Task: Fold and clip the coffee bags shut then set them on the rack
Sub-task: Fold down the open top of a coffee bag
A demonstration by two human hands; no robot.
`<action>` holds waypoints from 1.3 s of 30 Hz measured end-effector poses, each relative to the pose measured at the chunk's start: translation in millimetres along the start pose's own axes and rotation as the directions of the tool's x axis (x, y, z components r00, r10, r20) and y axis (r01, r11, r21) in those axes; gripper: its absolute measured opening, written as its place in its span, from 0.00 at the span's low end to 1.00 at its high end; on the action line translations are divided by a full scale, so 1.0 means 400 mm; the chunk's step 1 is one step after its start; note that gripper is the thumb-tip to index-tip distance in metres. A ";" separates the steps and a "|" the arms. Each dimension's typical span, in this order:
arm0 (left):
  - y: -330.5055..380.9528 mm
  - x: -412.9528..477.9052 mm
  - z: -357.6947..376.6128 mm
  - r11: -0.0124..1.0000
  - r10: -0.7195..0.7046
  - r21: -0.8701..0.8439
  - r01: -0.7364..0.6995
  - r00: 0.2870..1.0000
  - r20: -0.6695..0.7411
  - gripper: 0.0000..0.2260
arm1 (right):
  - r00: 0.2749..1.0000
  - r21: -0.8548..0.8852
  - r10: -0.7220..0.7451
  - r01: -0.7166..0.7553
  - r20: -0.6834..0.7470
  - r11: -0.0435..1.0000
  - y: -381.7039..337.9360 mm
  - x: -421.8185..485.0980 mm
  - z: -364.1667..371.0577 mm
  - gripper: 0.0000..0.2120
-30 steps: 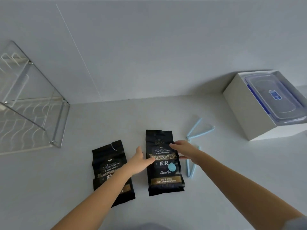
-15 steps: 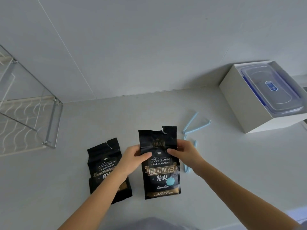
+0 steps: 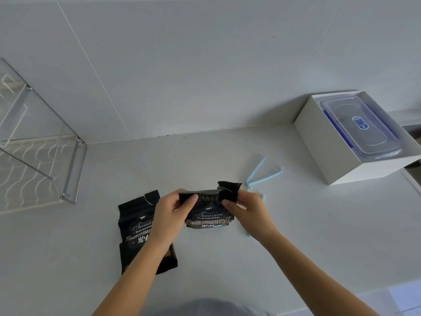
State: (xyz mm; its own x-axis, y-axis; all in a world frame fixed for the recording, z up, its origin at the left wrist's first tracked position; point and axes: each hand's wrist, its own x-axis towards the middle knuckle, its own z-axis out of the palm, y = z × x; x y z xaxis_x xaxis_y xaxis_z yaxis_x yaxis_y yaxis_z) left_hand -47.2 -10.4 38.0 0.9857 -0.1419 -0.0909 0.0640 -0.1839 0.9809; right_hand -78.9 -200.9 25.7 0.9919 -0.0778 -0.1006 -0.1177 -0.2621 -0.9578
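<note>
Your left hand [image 3: 173,215] and right hand [image 3: 248,210] both run back into bare forearms [image 3: 143,265], and at 6 o'clock, between them, you show a rounded patch of grey cloth [image 3: 211,307].

Rack [image 3: 73,169] cut off left — second clip [image 3: 263,197] mostly hidden.

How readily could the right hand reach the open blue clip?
Probably yes: the clip lies on the counter just past the right hand, nothing between, though that hand pinches the bag top.
</note>
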 end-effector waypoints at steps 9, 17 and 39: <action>-0.028 -0.027 -0.014 0.998 -0.051 0.031 0.053 0.995 -0.083 0.04 | 0.996 -0.120 -0.040 0.031 -0.080 0.992 0.012 -0.028 0.034 0.04; -0.058 -0.048 -0.007 0.991 -0.111 0.076 0.106 0.992 0.054 0.05 | 0.992 -0.085 -0.013 0.002 -0.126 0.996 0.062 -0.059 0.039 0.19; -0.113 -0.039 0.015 0.988 -0.151 0.022 0.154 0.982 -0.110 0.04 | 0.967 -0.068 0.074 -0.092 -0.243 0.993 0.073 -0.017 0.121 0.08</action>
State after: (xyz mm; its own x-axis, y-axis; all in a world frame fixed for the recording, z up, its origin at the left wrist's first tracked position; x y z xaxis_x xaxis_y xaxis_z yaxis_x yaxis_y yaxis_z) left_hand -66.5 -5.7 -6.0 0.9759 -0.0044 -0.2180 0.2115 -0.2244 0.9513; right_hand -86.9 -161.3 -14.6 0.9391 -0.3281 -0.1024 -0.2119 -0.3181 -0.9241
